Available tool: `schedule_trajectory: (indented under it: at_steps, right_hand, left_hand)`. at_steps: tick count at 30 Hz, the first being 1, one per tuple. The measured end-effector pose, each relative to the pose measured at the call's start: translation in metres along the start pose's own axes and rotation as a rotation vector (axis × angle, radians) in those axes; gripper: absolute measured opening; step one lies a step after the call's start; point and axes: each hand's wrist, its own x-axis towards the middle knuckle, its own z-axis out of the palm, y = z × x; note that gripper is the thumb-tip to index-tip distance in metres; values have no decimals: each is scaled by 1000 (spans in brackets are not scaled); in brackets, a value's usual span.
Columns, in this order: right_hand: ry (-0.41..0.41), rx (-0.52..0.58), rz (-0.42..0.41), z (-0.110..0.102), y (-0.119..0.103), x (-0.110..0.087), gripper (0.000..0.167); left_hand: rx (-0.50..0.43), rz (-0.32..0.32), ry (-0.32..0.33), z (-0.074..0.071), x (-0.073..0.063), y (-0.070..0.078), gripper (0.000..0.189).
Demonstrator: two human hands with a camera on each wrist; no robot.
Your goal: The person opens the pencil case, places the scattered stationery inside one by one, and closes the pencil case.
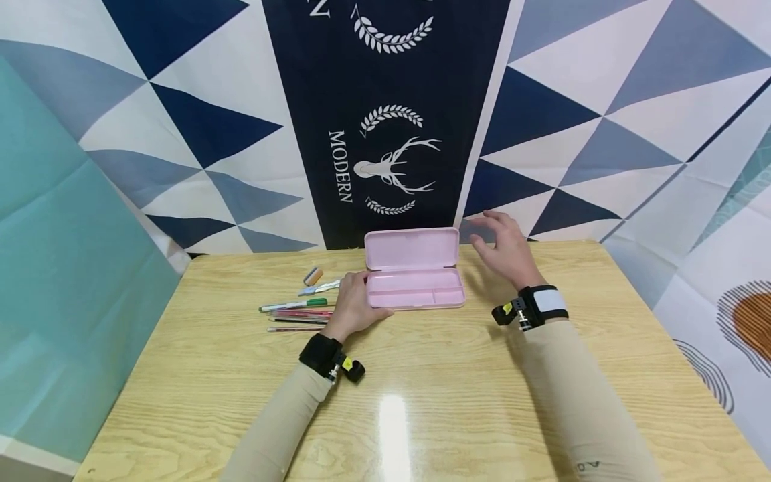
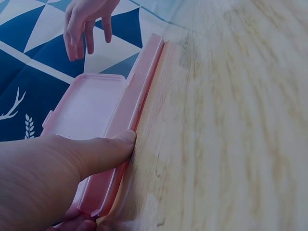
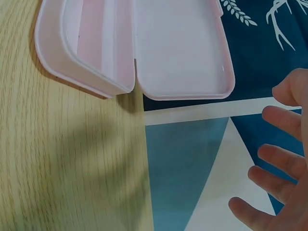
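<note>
A pink pencil case stands on the table near its back edge, with its lid tipped back open. Its divided compartments hold nothing that I can see. My left hand grips the case at its left end. In the left wrist view the thumb lies along the front wall, while the other fingers are mostly hidden at the end. My right hand is in the air to the right of the lid, touching nothing. Its fingers are spread and loosely bent in the right wrist view.
Left of the case lie a green-capped marker, several pencils, a pale blue-ended tool and an eraser. My left hand partly covers these. A patterned cloth wall rises right behind the table.
</note>
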Motion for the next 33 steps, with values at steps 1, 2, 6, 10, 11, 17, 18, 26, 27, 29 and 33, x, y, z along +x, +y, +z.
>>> schedule_trajectory:
  at_steps: [1,2,6,10,11,17,18,26,27,29,33]
  right_hand:
    - [-3,-2,2,-1,0,0,42]
    - [-7,-4,4,-1,1,0,43]
    - [-20,-6,15,0,1,-1,44]
    - [-23,15,30,3,1,-4,43]
    - [-26,23,33,4,0,-4,43]
    - [-76,40,65,13,0,-11,43]
    - [-88,41,75,15,1,-12,43]
    - [-128,97,164,28,-2,-23,41]
    - [-132,104,172,29,-2,-24,41]
    - [-142,109,178,32,-1,-25,40]
    - [-156,112,183,37,2,-28,38]
  left_hand:
    - [1,0,-1,0,0,0,97]
    - [3,-1,-2,0,1,0,97]
    - [0,-6,-8,1,1,2,98]
    - [-6,-1,-9,0,1,2,97]
    - [-7,-1,-8,0,1,2,97]
    - [-8,-11,1,-1,0,2,97]
    - [-8,-13,1,-1,0,1,98]
    - [-7,-14,-3,1,1,0,97]
    - [-9,-15,-2,1,0,0,97]
    - [-13,-21,-3,0,0,0,97]
    - [-21,-29,-8,0,0,0,98]
